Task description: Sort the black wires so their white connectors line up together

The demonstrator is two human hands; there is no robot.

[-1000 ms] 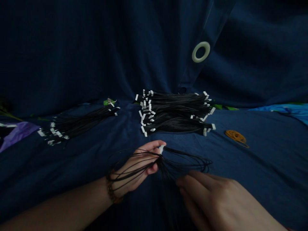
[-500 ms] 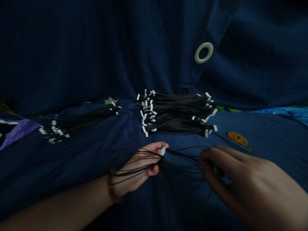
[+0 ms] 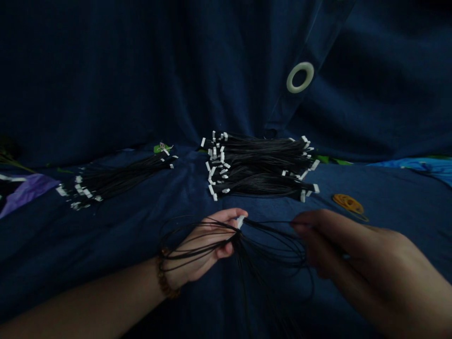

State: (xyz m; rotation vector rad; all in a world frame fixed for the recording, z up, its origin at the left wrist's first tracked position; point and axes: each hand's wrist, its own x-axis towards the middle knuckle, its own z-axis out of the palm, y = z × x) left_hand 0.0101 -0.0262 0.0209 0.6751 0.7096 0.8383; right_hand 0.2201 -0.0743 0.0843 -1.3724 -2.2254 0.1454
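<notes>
My left hand point(image 3: 212, 240) is closed around a white connector point(image 3: 240, 221) from which thin black wires point(image 3: 271, 242) fan out. Some wires loop back over the wrist with its beaded bracelet point(image 3: 165, 278); others hang down in front. At the right, my right hand point(image 3: 349, 254) pinches one black wire between thumb and forefinger, holding it drawn out from the connector. The looser wires sag below that one, and their lower ends fade into the dark.
Bundles of black wires with white connectors point(image 3: 261, 165) lie stacked at the back centre. Another wire bundle point(image 3: 120, 179) lies to the left. Tan rubber bands point(image 3: 348, 203) rest at the right on the blue cloth point(image 3: 399, 202). Behind hangs a blue curtain with a pale ring point(image 3: 300, 77).
My right hand has turned and its fingers have closed into a pinch on a single wire, which is now straighter. The left hand has stayed in place.
</notes>
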